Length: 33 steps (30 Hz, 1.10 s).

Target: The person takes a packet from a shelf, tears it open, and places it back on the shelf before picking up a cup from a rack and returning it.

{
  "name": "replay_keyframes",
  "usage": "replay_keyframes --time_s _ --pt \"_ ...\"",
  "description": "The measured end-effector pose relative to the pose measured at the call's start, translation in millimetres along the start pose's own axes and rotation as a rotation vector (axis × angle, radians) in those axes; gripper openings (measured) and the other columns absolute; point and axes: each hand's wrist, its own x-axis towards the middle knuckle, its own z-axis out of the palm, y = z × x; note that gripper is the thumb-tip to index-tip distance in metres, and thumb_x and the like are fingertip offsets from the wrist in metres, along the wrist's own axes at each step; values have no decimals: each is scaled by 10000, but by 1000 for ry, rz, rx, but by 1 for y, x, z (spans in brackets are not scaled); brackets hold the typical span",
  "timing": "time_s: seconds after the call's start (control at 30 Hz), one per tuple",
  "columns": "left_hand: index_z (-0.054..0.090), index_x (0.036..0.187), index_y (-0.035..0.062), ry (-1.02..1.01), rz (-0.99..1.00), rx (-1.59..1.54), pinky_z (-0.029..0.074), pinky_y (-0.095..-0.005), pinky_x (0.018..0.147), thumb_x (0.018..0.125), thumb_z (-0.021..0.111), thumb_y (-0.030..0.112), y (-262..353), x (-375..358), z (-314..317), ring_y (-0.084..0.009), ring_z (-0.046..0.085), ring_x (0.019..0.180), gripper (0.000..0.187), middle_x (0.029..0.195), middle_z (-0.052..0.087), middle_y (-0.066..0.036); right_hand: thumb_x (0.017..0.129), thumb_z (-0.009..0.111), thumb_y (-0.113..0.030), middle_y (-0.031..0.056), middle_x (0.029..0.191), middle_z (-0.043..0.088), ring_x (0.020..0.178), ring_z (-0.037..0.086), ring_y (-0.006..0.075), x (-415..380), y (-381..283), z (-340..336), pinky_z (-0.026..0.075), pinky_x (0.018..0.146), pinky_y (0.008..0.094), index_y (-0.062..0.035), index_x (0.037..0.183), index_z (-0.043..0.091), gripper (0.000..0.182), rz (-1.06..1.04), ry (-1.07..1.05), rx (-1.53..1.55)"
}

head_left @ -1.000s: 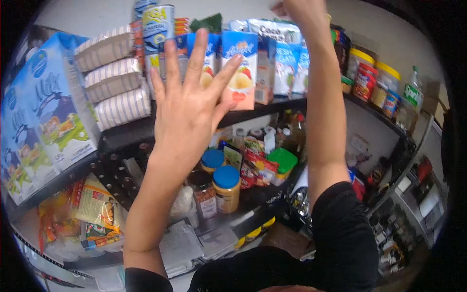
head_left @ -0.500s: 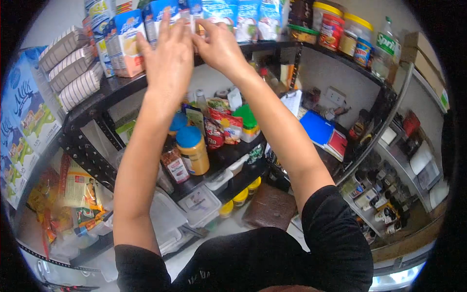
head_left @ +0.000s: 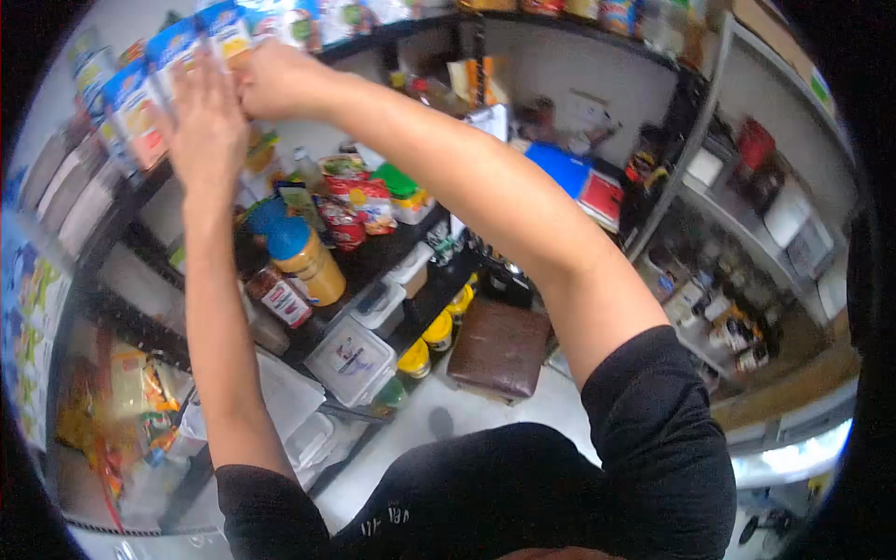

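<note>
Juice cartons (head_left: 163, 70) stand in a row on the top shelf (head_left: 392, 33), and both our hands are raised to them. Our left hand (head_left: 207, 126) lies flat with fingers spread and straight, its palm against the carton fronts, gripping nothing. Our right hand (head_left: 271, 79) is just beside it, touching the left hand's fingers at the cartons; we cannot tell whether it holds a carton. Below our hands, on the next shelf down, stand a blue-lidded peanut butter jar (head_left: 308, 261) and a red packet (head_left: 371, 203). Further below sit clear plastic containers (head_left: 350, 359).
</note>
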Motion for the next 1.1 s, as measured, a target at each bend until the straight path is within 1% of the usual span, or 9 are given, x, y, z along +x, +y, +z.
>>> replay_keyframes --time_s 0.1,0.17,0.2,0.23,0.43,0.8,0.87,0.97,1.1 --pt "432 1429 112 175 -43 -257 187 -577 1122 983 464 308 13 -8 -17 -375 243 1425 488 1525 333 -132 781 605 -148 228 872 644 995 584 377 -100 -54 -54 504 803 493 62 911 676 257 -184 -53 -313" --pt "516 1336 66 303 -123 -555 185 -603 1116 919 536 198 41 -27 -56 -450 312 1364 438 1451 408 -200 734 624 -128 212 813 639 760 613 342 -167 -99 -107 503 648 448 57 812 671 205 -252 -479 -221" --pt "526 1324 67 272 -127 -702 186 -591 1119 901 565 185 59 -43 -71 -457 307 1362 441 1439 409 -221 760 596 -126 158 901 621 865 602 301 -212 -101 -144 502 743 425 18 915 664 222 -314 -304 410" --pt "536 1312 68 238 -123 -859 188 -579 1123 883 594 171 84 -64 -81 -465 302 1360 445 1428 410 -242 747 634 -155 179 779 663 684 660 353 -215 -136 -167 527 561 459 -14 767 695 155 -212 -510 144" --pt "541 1263 36 -379 193 -1685 208 -559 1121 851 656 120 287 -151 -178 -463 241 1387 436 1466 341 -226 715 631 -173 169 699 619 630 639 337 -271 -199 -218 494 517 461 -20 774 691 174 156 -593 -177" --pt "611 1201 76 -446 812 -2389 237 -547 1117 810 699 132 480 -203 -447 -444 256 1393 404 1445 391 -191 657 626 -205 152 552 539 532 602 309 -405 -278 -336 432 435 463 -32 786 682 223 957 -562 -699" --pt "610 1214 88 -533 902 -2454 240 -550 1113 808 701 157 514 -231 -488 -451 228 1398 421 1471 340 -197 637 615 -147 176 699 600 649 637 418 -469 -296 -386 500 525 526 -36 749 660 163 1079 -379 -515" --pt "593 1230 77 -661 1068 -2619 240 -551 1111 821 695 169 559 -259 -535 -468 240 1381 431 1457 334 -229 765 594 -105 169 859 634 809 658 340 -534 -352 -456 548 672 393 -8 977 635 237 1426 -518 -884" --pt "584 1217 43 -581 1149 -2511 238 -568 1102 826 693 165 593 -242 -587 -479 237 1375 424 1438 346 -251 904 606 -339 144 1002 670 845 654 330 -625 -418 -522 523 726 398 -41 1195 603 417 1858 -81 -1246"
